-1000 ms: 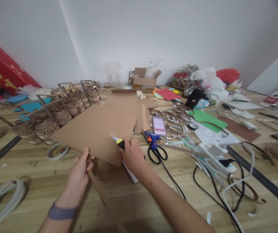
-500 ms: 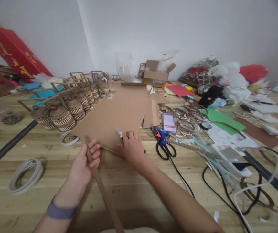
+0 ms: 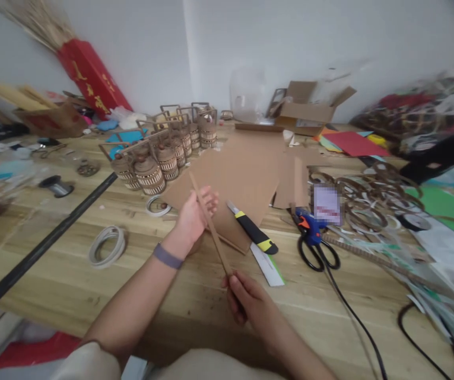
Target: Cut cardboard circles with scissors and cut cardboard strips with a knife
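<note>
A long narrow brown cardboard strip slants from the cardboard sheet toward my body. My right hand is closed round its near end, thumb on top. The strip's far part crosses the palm of my left hand, whose fingers are stretched out and somewhat apart. Both hands are above the near edge of a large cardboard sheet. A black and yellow utility knife lies on the sheet's near corner, blade pointing away, partly over a white ruler-like strip with a green edge.
Several small woven baskets with handles stand at the left back. A white coil lies left of my arm. On the right are a blue glue gun, black scissors, a cord and brown rings. An opened carton stands behind.
My right hand has left the utility knife and now grips the strip's near end. My left hand's fingers have opened out under the strip. The view has swung left.
</note>
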Action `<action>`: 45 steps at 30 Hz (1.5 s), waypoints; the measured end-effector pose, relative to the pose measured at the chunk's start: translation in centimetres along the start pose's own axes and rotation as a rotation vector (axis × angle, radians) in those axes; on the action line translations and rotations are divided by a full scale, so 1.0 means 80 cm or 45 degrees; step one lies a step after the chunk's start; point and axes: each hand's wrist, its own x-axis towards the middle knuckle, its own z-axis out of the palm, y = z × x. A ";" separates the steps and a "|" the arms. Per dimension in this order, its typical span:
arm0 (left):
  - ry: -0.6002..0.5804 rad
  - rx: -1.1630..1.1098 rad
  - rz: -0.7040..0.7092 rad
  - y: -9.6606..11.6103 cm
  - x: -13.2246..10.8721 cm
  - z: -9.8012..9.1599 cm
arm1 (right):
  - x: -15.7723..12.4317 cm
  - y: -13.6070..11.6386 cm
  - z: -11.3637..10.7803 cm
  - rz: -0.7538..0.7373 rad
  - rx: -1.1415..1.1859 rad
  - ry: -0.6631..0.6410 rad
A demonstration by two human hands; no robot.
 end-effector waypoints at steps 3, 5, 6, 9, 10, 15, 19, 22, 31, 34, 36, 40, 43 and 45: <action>-0.026 -0.034 -0.195 -0.017 -0.024 -0.004 | 0.002 0.002 0.000 0.022 0.081 0.068; -0.029 -0.032 -0.289 -0.034 -0.048 -0.006 | 0.006 0.004 0.002 0.018 0.125 0.130; -0.018 -0.027 -0.318 -0.043 -0.060 -0.007 | 0.009 0.006 0.004 0.015 0.145 0.155; -0.002 -0.019 -0.376 -0.066 -0.089 -0.012 | 0.013 0.010 0.007 0.019 0.213 0.197; -0.001 -0.021 -0.385 -0.070 -0.095 -0.014 | 0.013 0.010 0.008 0.023 0.237 0.201; -0.035 -0.038 -0.418 -0.074 -0.104 -0.025 | 0.005 0.003 0.010 0.092 0.401 0.145; -0.123 -0.071 -0.425 -0.069 -0.101 -0.028 | -0.001 -0.007 0.009 0.134 0.591 0.038; -0.222 -0.101 -0.411 -0.068 -0.102 -0.028 | -0.002 -0.009 0.006 0.060 0.539 -0.004; -0.304 -0.035 -0.492 -0.075 -0.112 -0.026 | -0.003 -0.011 -0.001 -0.104 0.489 -0.041; -0.315 -0.004 -0.511 -0.075 -0.112 -0.025 | -0.002 -0.011 -0.003 -0.128 0.490 -0.059; -0.323 0.009 -0.527 -0.076 -0.112 -0.025 | -0.001 -0.011 -0.005 -0.141 0.482 -0.065; -0.324 0.031 -0.535 -0.076 -0.113 -0.025 | -0.001 -0.013 -0.005 -0.174 0.455 -0.078; -0.336 0.055 -0.536 -0.075 -0.114 -0.024 | -0.001 -0.014 -0.004 -0.183 0.432 -0.073; -0.346 0.069 -0.547 -0.075 -0.115 -0.023 | -0.003 -0.014 -0.004 -0.185 0.415 -0.069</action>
